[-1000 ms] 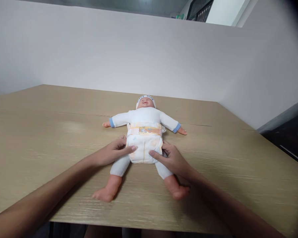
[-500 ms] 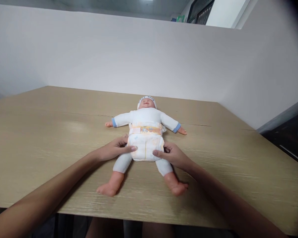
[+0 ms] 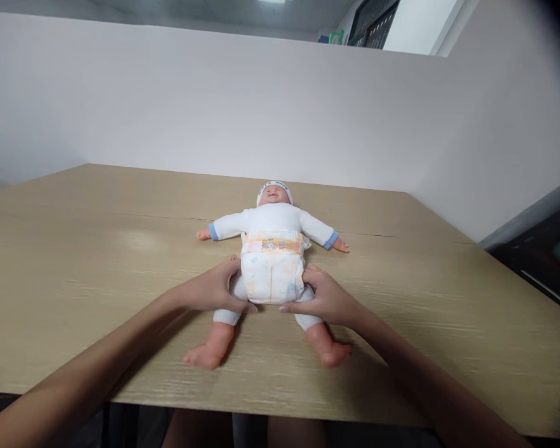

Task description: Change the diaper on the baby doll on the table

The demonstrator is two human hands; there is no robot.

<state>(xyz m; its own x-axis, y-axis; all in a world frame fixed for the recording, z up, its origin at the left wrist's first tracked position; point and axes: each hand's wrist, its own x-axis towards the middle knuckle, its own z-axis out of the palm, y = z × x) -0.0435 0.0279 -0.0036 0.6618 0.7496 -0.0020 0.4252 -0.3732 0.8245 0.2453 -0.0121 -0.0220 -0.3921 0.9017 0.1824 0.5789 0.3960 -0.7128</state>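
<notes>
My left hand [image 3: 213,289] and right hand [image 3: 332,300] have slid their thumbs below the diaper [image 3: 269,274], which wraps a baby doll [image 3: 275,215] lying on the worktop [image 3: 98,261]. Thumbs stand spread from fingers; I can't tell whether fingertips pinch. It looks light, soft; I'd grip its leg edges [image 3: 302,286].

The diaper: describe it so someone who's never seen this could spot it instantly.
On the wood-grained table lies a doll on its back. The diaper wraps its hips, between the left hand and right hand. Its printed orange waistband sets it apart from the white clothing.
</notes>
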